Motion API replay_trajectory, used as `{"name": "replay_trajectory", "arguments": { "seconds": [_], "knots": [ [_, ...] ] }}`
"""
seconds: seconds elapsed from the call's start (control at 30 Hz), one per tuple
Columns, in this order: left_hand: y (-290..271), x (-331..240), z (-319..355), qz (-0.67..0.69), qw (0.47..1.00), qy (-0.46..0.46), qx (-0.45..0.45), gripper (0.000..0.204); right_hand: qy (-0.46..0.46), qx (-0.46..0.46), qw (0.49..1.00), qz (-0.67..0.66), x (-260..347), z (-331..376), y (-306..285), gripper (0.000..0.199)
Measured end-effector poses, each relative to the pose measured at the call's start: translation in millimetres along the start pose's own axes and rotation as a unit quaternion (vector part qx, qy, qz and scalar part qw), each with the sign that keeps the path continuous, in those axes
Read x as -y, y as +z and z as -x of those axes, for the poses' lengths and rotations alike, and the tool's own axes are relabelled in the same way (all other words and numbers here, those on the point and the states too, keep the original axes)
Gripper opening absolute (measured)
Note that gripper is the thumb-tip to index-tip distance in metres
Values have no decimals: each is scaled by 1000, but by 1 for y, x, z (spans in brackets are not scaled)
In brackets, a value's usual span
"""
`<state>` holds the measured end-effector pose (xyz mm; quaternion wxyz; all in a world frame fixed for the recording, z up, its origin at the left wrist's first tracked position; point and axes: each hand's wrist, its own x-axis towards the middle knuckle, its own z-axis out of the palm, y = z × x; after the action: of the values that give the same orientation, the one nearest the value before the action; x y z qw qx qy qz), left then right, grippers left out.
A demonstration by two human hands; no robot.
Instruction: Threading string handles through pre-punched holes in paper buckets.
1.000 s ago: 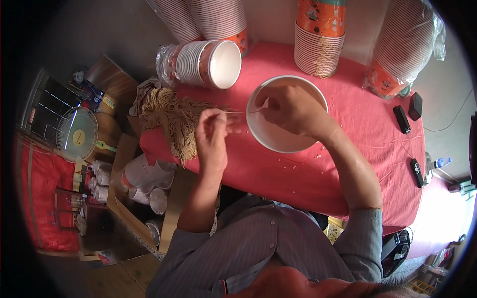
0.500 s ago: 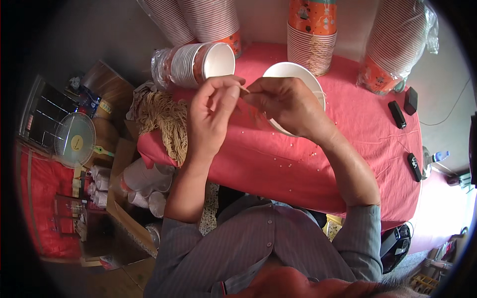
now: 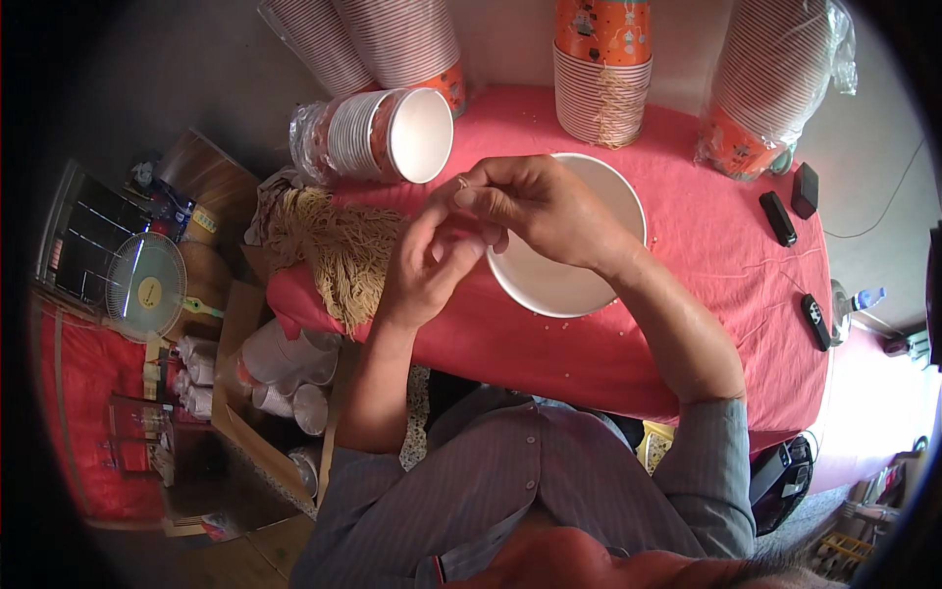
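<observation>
My right hand (image 3: pixel 549 211) is closed in a pinch, with a short bit of thin tan cord (image 3: pixel 463 183) showing at its thumb and fingertips. Just below and left of it is my left hand (image 3: pixel 427 267), its fingers half bent and its thumb apart from the index finger. The left fingertips reach up to the right hand's pinch; whether they touch the cord is hidden. Under my right wrist a large white paper bucket (image 3: pixel 564 283) stands with its mouth up. Beside my left hand a bundle of tan cords (image 3: pixel 343 257) hangs over the table's left edge.
Red cloth (image 3: pixel 706 324) covers the table, with small pale beads scattered on it. A bucket stack (image 3: pixel 422 137) lies on its side at the back left. Upright stacks (image 3: pixel 603 98) stand behind, another (image 3: pixel 751 108) at right. Small black devices (image 3: pixel 778 218) sit at the right edge.
The white bucket now sits nearer to me and further left, its cord no longer visible. My left hand has come out of its pinch, and its thumb is lower. The right hand has shifted left.
</observation>
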<state>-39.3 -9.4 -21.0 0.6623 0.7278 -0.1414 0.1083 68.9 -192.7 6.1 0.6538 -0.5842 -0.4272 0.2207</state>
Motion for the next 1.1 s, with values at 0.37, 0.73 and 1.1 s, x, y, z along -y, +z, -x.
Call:
{"name": "replay_trajectory", "arguments": {
  "seconds": [0.37, 0.73, 1.1],
  "knots": [
    [17, 9, 1, -198, 977, 23, -81, 13, 5, -45, 999, 20, 6, 2, -9, 19],
    [7, -1, -1, 48, 989, -102, -100, 29, 57, -35, 994, 84, 3, 1, -9, 21],
    [8, 0, -1, 91, 979, -120, -138, 24, 70, -118, 986, 96, 12, 1, -16, 30]
  ]
}}
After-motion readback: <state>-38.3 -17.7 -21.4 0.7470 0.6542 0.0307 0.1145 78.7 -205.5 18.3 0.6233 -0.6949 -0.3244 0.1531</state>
